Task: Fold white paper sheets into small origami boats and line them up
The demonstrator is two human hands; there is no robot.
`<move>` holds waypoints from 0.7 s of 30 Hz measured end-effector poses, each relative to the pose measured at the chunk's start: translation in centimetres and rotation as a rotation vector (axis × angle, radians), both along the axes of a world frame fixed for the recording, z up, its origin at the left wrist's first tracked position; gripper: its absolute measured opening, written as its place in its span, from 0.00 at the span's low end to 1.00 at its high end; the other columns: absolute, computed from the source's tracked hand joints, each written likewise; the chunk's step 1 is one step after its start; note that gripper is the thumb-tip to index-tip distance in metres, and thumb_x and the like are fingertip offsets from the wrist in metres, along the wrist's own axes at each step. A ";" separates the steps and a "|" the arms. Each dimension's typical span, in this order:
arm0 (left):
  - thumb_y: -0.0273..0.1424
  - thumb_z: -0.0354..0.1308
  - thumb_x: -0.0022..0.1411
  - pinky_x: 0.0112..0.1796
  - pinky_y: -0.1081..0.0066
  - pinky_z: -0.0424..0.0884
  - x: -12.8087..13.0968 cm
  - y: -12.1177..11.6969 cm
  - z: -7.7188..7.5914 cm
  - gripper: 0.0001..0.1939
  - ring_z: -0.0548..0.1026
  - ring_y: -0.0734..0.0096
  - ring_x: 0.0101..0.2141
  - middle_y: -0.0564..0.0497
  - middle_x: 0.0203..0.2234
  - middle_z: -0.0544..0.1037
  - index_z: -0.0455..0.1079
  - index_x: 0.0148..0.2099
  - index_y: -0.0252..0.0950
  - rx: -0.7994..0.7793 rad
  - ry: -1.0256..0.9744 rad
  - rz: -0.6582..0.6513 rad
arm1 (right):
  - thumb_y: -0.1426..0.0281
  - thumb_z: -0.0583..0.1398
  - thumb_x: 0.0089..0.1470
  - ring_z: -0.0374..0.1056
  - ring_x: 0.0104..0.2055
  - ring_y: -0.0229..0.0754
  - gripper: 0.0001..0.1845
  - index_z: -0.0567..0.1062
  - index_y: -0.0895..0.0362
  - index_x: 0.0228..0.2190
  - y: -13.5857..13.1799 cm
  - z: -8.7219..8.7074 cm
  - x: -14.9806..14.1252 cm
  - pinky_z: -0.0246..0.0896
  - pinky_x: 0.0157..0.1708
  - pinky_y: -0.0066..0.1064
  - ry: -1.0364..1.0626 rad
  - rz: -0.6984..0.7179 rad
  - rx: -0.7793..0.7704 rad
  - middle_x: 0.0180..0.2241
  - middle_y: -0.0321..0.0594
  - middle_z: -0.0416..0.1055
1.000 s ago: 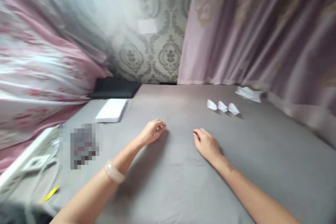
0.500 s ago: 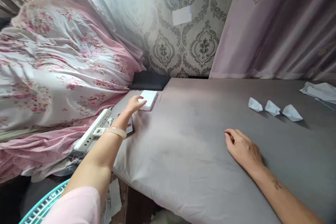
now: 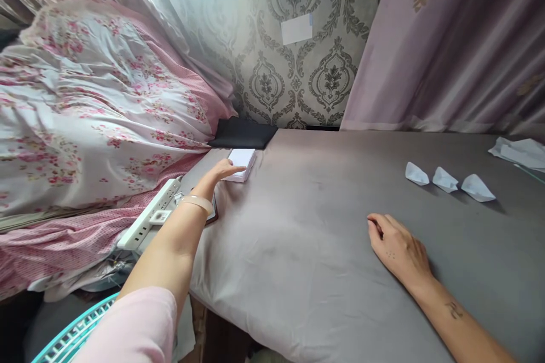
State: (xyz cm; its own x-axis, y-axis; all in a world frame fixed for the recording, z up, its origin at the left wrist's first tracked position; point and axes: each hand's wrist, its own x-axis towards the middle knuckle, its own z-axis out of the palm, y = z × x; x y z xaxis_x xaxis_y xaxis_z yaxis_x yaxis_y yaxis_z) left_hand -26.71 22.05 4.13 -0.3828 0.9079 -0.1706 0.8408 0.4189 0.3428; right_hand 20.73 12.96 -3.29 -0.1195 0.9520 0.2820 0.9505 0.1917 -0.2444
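Observation:
At the far left end of the grey-covered surface, my left hand (image 3: 225,169) reaches to a stack of white paper (image 3: 242,157). One finger is stretched out across its top and the other fingers are partly hidden. My right hand (image 3: 400,247) rests on the grey cover (image 3: 289,249), fingers curled in and thumb against the forefinger, with nothing seen in it. Beyond it stand three small folded white paper pieces in a row: the left piece (image 3: 416,174), the middle piece (image 3: 445,180) and the right piece (image 3: 477,188).
A white power strip (image 3: 149,215) and a partly hidden phone-like device (image 3: 213,212) lie by my left forearm. Behind the stack is a black flat item (image 3: 242,133). White paper sheets (image 3: 519,152) lie at the far right. A turquoise basket (image 3: 72,332) stands below left.
My left hand has moved slightly over the paper stack, its finger now stretched further across the top. The right hand stays in place; the view has shifted a little.

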 end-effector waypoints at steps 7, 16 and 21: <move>0.50 0.59 0.47 0.31 0.71 0.67 0.6 0.2 -0.1 0.29 0.75 0.59 0.36 0.43 0.38 0.78 0.71 0.42 0.31 -0.095 0.123 -0.021 | 0.67 0.52 0.59 0.71 0.37 0.42 0.10 0.72 0.52 0.39 0.0 0.0 0.0 0.57 0.28 0.31 -0.004 -0.006 -0.010 0.36 0.35 0.73; 0.47 0.60 0.47 0.33 0.70 0.68 1.1 0.3 -0.2 0.29 0.75 0.56 0.39 0.39 0.41 0.77 0.71 0.44 0.29 -0.130 0.181 -0.037 | 0.67 0.52 0.60 0.71 0.37 0.42 0.10 0.72 0.51 0.39 0.0 0.2 -0.1 0.57 0.28 0.31 -0.004 -0.011 -0.036 0.36 0.35 0.73; 0.49 0.58 0.48 0.35 0.71 0.69 0.4 0.0 0.2 0.30 0.75 0.59 0.41 0.43 0.43 0.77 0.69 0.47 0.32 -0.126 0.166 -0.046 | 0.67 0.51 0.60 0.71 0.37 0.42 0.10 0.72 0.52 0.39 0.0 0.1 -0.1 0.57 0.28 0.31 -0.011 -0.008 -0.026 0.37 0.35 0.74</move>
